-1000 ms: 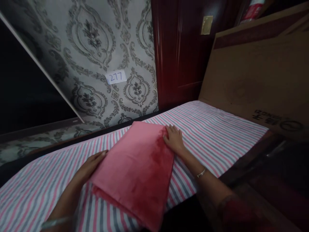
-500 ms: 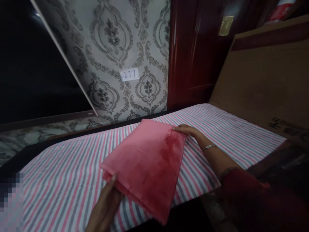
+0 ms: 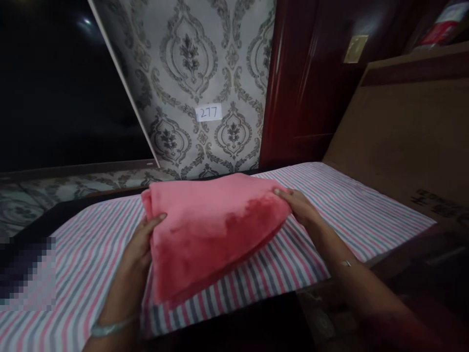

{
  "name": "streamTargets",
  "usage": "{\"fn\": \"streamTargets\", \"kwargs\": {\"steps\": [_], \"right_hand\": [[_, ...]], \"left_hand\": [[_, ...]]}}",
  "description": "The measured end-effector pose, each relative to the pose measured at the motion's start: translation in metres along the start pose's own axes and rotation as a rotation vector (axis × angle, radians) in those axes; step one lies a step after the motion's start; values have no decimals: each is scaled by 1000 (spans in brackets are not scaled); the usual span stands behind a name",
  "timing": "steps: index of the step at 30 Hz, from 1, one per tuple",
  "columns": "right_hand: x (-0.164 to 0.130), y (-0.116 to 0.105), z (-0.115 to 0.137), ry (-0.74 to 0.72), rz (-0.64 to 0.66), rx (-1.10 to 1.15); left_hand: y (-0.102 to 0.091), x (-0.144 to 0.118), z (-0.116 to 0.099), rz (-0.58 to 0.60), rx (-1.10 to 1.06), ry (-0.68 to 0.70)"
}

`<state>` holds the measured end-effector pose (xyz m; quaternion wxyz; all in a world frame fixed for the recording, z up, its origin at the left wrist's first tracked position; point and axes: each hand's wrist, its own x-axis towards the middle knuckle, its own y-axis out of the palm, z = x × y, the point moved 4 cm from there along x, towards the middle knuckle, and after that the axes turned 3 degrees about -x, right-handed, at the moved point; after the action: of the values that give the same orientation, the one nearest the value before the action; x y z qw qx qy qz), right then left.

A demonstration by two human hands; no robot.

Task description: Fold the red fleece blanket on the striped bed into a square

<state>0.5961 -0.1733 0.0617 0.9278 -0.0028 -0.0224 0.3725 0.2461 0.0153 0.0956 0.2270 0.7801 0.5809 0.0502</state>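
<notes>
Fingers: the left hand [image 3: 141, 247] pinches the left edge of the folded pink cloth [image 3: 210, 227], thumb on top and the other fingers under it; the right hand [image 3: 300, 208] grips the right edge the same way.
Cloth position: held between both hands just above the striped sheet [image 3: 315, 210]; whether its near edge touches the sheet cannot be told.
Cloth axis: the long side runs left to right, from one hand to the other, with the fold layers showing at the near right edge.
Containers: a big cardboard box [image 3: 410, 142] stands at the right; its contents do not show.
Hidden or unclear: the undersides of both hands are covered by cloth; a pixelated patch [image 3: 27, 271] masks the lower left; the dark area at upper left is unreadable.
Background: a paper tag [image 3: 208, 112] marked 277 sits on the patterned wall [image 3: 190, 63], beside a red door [image 3: 311, 88].
</notes>
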Motion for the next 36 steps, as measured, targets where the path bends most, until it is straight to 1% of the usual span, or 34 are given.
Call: {"fn": "streamTargets", "kwargs": {"steps": [1, 2, 3, 4, 5, 7, 8, 10, 12, 14, 17, 18, 20, 22, 23, 25, 27, 29, 30, 32, 33, 34, 36], "right_hand": [[-17, 2, -7, 0, 39, 41], [-34, 4, -18, 32, 98, 73], [-49, 7, -31, 79, 162, 87], [-60, 9, -45, 120, 194, 76], [-68, 9, -58, 154, 199, 54], [-74, 9, -77, 196, 178, 18], [-73, 9, -81, 210, 171, 20], [-66, 12, -81, 240, 192, 53], [-59, 18, -73, 259, 222, 78], [-56, 29, -61, 253, 264, 85], [-58, 49, -47, 207, 355, 111], [-59, 54, -44, 189, 366, 110], [-60, 61, -39, 144, 351, 77], [-59, 60, -32, 76, 305, 16], [-58, 58, -26, 30, 274, -14], [-57, 49, -9, -71, 190, -61], [-63, 38, 8, -149, 76, -88], [-79, 30, 21, -162, -24, -67], [-90, 29, 23, -147, -48, -26], [-117, 36, 18, -106, -43, 105], [-131, 42, 11, -84, -18, 179], [-144, 50, 2, -62, 14, 242], [-164, 64, -22, 0, 68, 318]], "left_hand": [[-7, 5, -5, -10, 22, 9], [-16, 9, -7, -24, 48, 16], [-24, 12, -4, -43, 76, 11], [-34, 16, 1, -62, 100, -7], [-43, 18, 9, -79, 118, -46], [-60, 22, 26, -102, 120, -119], [-68, 23, 33, -107, 112, -137], [-80, 22, 40, -98, 97, -147], [-84, 17, 42, -50, 101, -162], [-83, 9, 39, -2, 141, -148], [-75, -1, 30, 48, 239, -14], [-72, -3, 28, 66, 265, 21], [-68, -2, 26, 104, 294, 23], [-66, 3, 23, 114, 305, 29], [-64, 7, 18, 112, 305, 61], [-57, 16, 3, 127, 302, 165], [-44, 27, -17, 176, 313, 249], [-29, 40, -35, 243, 338, 267], [-22, 47, -43, 277, 343, 261], [-11, 56, -52, 319, 334, 234], [-9, 59, -54, 295, 331, 229], [-11, 61, -55, 230, 337, 245], [-24, 58, -51, 32, 369, 317]]}}
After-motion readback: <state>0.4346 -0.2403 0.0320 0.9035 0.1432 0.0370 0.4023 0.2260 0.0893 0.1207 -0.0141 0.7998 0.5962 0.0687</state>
